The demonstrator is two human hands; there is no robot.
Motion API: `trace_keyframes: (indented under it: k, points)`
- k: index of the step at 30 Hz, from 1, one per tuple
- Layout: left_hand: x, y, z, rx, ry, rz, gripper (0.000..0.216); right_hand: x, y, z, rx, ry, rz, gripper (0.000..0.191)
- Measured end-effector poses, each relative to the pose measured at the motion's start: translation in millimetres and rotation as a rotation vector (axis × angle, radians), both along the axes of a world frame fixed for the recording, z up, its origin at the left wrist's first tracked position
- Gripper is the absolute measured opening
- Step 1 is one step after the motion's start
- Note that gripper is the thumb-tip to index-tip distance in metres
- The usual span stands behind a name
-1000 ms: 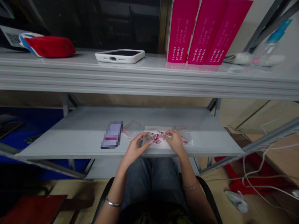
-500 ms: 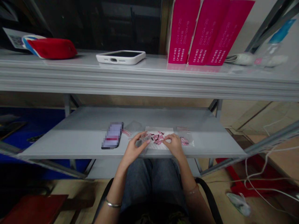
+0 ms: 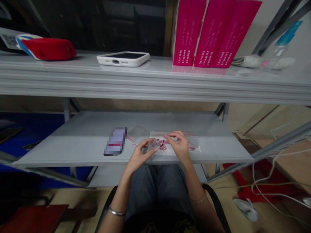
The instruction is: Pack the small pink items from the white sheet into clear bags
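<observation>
My left hand (image 3: 142, 152) curls around a small clear plastic bag (image 3: 153, 143), whose rounded mouth stands open between thumb and fingers. Beside it, small pink and dark pieces (image 3: 162, 145) lie scattered on a white sheet (image 3: 167, 152). Over the far side of these pieces is my right hand (image 3: 180, 144), thumb and fingertips pinched together; whatever is in the pinch is too small to make out. Partly behind the right hand lies a clear zip bag (image 3: 196, 144) with pink pieces inside.
Left of the hands lie a flat clear bag (image 3: 138, 130) with a red-striped edge and a phone (image 3: 115, 141) with a blurred screen. The upper shelf (image 3: 136, 82) overhangs the back, carrying a white-cased phone (image 3: 123, 59), a red pouch (image 3: 50, 49) and pink boxes (image 3: 189, 35).
My right hand has moved left and farther away over the pieces, its fingers still pinched. My left hand keeps its hold on the clear bag. The view has shifted slightly.
</observation>
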State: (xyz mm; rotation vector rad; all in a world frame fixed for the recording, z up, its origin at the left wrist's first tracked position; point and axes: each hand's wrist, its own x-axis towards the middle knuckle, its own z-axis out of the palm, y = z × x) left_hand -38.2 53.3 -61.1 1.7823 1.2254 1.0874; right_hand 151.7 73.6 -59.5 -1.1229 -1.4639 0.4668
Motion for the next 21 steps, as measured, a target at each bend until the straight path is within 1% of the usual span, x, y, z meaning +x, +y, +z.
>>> trace_keyframes:
  k: [2, 4, 6, 8, 10, 13, 16, 19, 21]
  points:
    - [1, 1, -0.6, 0.004, -0.009, -0.011, 0.041, -11, -6, 11.4, 0.000, -0.024, 0.058, 0.011]
    - [1, 1, -1.3, 0.012, -0.011, -0.020, 0.042, -20, -10, 16.2, -0.016, -0.084, 0.160, 0.010]
    - [1, 2, -1.9, 0.014, -0.012, -0.030, 0.042, -25, -11, 15.9, -0.040, -0.126, 0.263, 0.012]
    - [0, 2, -2.1, 0.013, -0.016, -0.032, 0.042, -24, -11, 11.6, -0.058, -0.096, 0.309, 0.015]
    - [-1, 2, -1.9, 0.008, -0.023, -0.026, 0.042, -19, -8, 3.7, -0.060, -0.022, 0.273, 0.017]
    - [-2, 1, -1.1, -0.001, -0.030, -0.012, 0.042, -5, 1, -15.9, -0.068, -0.009, 0.133, 0.016]
    - [-2, 1, -0.2, -0.004, -0.025, 0.002, 0.042, 8, 9, -41.6, -0.137, -0.159, 0.027, 0.010]
    - [-1, 1, 0.6, -0.003, -0.017, -0.004, 0.042, 15, 13, -64.1, -0.210, -0.291, -0.019, 0.009]
    - [-1, 0, 1.4, 0.008, -0.015, -0.013, 0.041, 16, 14, -73.4, -0.230, -0.338, -0.028, 0.009]
